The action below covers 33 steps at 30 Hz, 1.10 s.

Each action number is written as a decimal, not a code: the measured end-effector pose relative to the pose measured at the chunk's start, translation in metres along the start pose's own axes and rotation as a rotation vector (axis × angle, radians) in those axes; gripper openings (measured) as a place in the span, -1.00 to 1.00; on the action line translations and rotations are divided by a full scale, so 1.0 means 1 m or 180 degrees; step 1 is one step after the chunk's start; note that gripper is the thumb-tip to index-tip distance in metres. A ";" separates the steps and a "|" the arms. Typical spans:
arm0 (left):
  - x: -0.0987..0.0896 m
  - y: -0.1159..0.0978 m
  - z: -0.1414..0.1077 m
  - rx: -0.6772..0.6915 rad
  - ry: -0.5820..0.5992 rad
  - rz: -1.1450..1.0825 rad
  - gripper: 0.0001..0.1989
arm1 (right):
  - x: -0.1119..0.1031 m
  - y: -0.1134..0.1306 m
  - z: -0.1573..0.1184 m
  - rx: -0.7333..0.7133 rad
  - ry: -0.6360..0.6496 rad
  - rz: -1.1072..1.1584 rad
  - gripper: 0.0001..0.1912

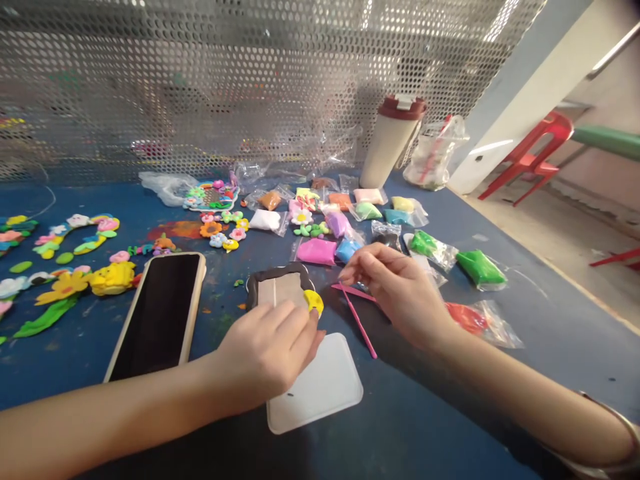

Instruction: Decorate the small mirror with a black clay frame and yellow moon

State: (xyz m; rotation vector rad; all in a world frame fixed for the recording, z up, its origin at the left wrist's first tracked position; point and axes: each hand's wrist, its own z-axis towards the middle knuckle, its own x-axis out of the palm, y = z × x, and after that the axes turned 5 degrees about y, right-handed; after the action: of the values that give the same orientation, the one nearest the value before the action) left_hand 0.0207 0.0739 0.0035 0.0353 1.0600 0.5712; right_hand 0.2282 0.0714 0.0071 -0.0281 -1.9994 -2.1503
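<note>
My left hand is bent over the near edge of a small frame with a black clay border, fingers curled; what they hold, if anything, is hidden. A yellow clay piece lies at the frame's right corner, beside those fingers. Below it, a white rounded plate lies partly under my left hand. My right hand hovers to the right with its fingertips pinched at the upper end of a thin pink tool. A second pink tool lies beside it, partly behind that hand.
A phone lies at the left near clay flowers. Bagged clay in many colours, such as magenta and green, spreads behind my hands. A tumbler and a plastic cup stand by the perforated metal panel.
</note>
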 end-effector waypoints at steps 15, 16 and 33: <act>0.005 -0.003 -0.007 0.0029 -0.0085 -0.0028 -0.79 | -0.001 -0.021 -0.011 -0.0212 0.0222 -0.0710 -0.74; 0.005 -0.004 -0.008 -0.0028 -0.0037 -0.0052 -0.79 | 0.000 -0.021 -0.013 -0.0179 0.0251 -0.0641 -0.74; -0.005 -0.006 -0.032 0.0358 0.0224 -0.0160 -0.73 | 0.011 -0.022 -0.021 0.1200 0.0613 0.1827 -0.90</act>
State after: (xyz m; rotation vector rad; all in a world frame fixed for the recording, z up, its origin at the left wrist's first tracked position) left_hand -0.0047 0.0592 -0.0104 0.0875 1.1577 0.4697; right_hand 0.2166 0.0509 -0.0146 -0.2872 -1.9450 -1.3617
